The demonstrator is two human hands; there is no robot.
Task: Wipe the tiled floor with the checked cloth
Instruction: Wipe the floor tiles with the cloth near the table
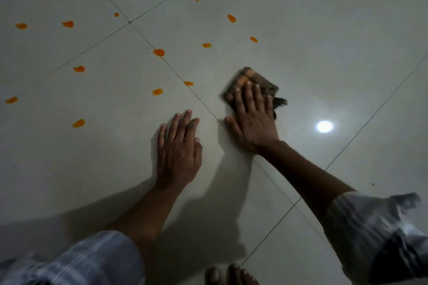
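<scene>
Your right hand: fingers spread, pressed flat on the folded cloth, which lies under and just ahead of the fingers. Your left hand: open, flat on the floor, bracing. Orange spots: ahead and left of both hands. Risk: the stained cloth may smear them wider. Writing: none readable.
</scene>
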